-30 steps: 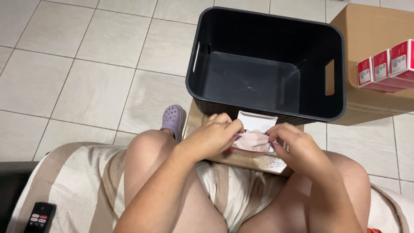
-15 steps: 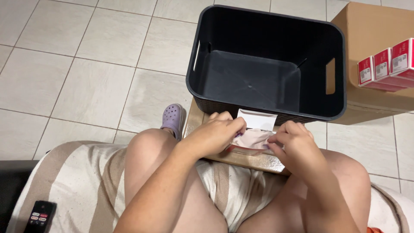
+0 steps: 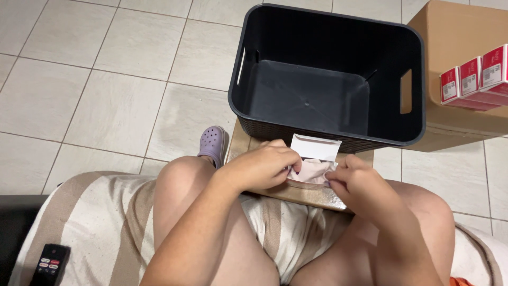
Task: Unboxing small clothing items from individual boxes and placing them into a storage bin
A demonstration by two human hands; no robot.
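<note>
We are pinching a pale pink folded cloth (image 3: 312,170) between our left hand (image 3: 263,165) and right hand (image 3: 355,182), fingers closed on it, over a small white open box (image 3: 316,148) just before the black plastic basket (image 3: 328,74)

We are looking down on a floor (image 3: 106,100) of pale square tiles with dark grout lines. Standing directly on it are a lilac clog (image 3: 213,144) beside the seated person's knee, and a large cardboard box (image 3: 460,63) at the upper right. A flat cardboard piece (image 3: 296,193) is lying by the knees under the near edge of a black plastic bin (image 3: 328,74); we cannot tell whether that bin is touching the tiles. A striped cloth (image 3: 95,222) is covering the seat.
</note>
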